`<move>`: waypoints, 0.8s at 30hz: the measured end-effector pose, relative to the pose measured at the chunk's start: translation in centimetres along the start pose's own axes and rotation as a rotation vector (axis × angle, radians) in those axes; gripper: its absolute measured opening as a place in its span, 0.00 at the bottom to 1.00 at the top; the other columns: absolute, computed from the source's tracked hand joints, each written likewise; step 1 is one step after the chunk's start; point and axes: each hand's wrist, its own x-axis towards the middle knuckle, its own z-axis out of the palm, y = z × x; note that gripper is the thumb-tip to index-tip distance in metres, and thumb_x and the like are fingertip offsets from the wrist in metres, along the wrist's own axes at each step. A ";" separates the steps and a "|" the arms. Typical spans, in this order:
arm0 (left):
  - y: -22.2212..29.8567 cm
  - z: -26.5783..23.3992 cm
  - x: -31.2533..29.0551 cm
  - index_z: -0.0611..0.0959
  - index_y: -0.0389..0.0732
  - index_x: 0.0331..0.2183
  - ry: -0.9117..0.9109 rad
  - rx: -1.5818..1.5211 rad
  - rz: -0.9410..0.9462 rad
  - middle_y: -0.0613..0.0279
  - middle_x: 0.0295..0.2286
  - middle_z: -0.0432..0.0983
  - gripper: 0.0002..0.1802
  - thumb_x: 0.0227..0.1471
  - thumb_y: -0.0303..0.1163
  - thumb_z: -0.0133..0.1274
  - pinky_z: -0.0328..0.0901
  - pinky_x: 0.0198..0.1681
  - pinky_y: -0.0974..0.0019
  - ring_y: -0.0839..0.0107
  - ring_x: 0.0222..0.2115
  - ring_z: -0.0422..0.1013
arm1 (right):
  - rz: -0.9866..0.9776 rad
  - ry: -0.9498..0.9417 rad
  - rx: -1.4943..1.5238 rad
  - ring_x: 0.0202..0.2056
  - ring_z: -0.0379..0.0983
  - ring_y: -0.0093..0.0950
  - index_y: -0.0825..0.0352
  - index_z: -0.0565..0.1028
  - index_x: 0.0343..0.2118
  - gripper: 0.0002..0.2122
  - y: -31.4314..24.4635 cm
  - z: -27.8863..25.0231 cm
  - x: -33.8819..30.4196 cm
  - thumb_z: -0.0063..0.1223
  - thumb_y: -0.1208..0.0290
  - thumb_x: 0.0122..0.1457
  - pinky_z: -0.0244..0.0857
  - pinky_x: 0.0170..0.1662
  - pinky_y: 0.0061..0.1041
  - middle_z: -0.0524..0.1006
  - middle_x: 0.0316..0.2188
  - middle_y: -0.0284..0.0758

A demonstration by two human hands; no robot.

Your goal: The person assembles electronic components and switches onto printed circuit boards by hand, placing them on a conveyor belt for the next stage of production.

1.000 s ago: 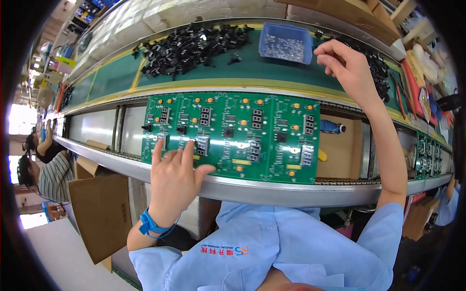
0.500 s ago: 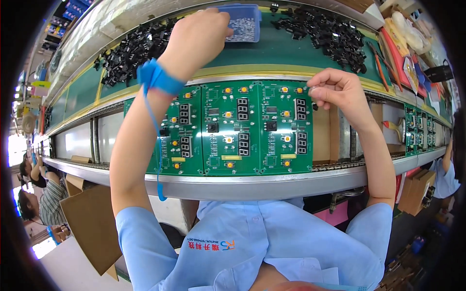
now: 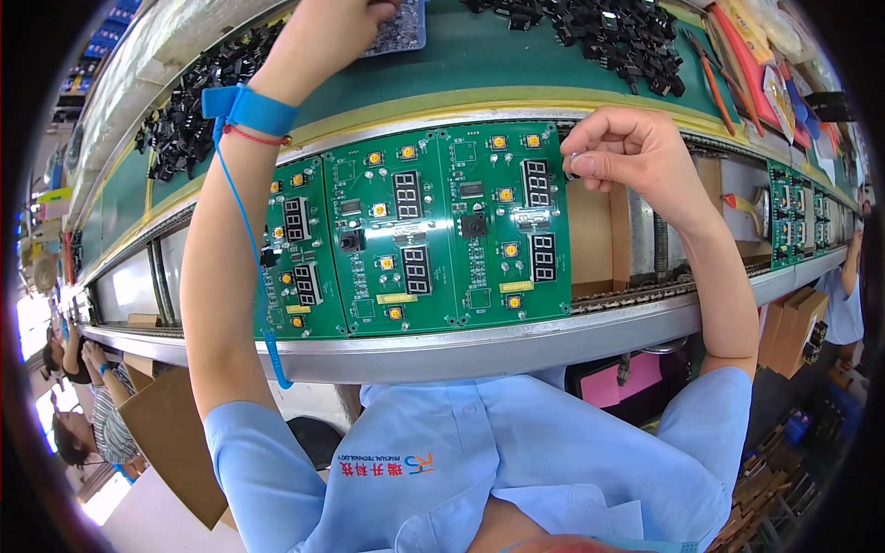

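My left hand (image 3: 336, 37) reaches up to the picture's upper edge, at the blue bin (image 3: 423, 35) of small clear parts. Its visible fingers curl inward; the tips and anything between them are hidden. A blue wrist strap (image 3: 263, 114) with a coiled cord circles that wrist. Over the right edge of a green circuit board (image 3: 433, 300), my right hand (image 3: 631, 157) pinches a small dark component (image 3: 573, 166) between thumb and forefinger. The board panel carries digit displays (image 3: 536, 184), yellow-topped buttons (image 3: 505, 195) and black square parts (image 3: 473, 226). It lies across the conveyor rails.
Piles of black components (image 3: 618, 41) lie on the green bench mat (image 3: 498, 69). Orange-handled pliers (image 3: 712, 83) rest at the far right. More boards (image 3: 797, 217) sit farther along the metal rail (image 3: 636, 323). A brush (image 3: 749, 210) lies between the rails. Co-workers (image 3: 88, 429) are at the left.
The view has shifted, so bin and piles sit higher in the picture. My left hand stays by the bin, its fingertips now out of view. My right hand still pinches at the board's right edge.
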 end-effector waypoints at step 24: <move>5.9 -0.8 -11.2 0.74 0.31 0.47 -0.303 -1.699 -0.703 0.62 0.32 0.70 0.16 0.61 0.30 0.46 0.67 0.24 0.84 0.83 0.24 0.67 | -0.295 0.151 -0.491 0.27 0.73 0.22 0.69 0.75 0.34 0.06 0.9 2.5 -0.2 0.53 0.82 0.52 0.67 0.32 0.21 0.75 0.24 0.34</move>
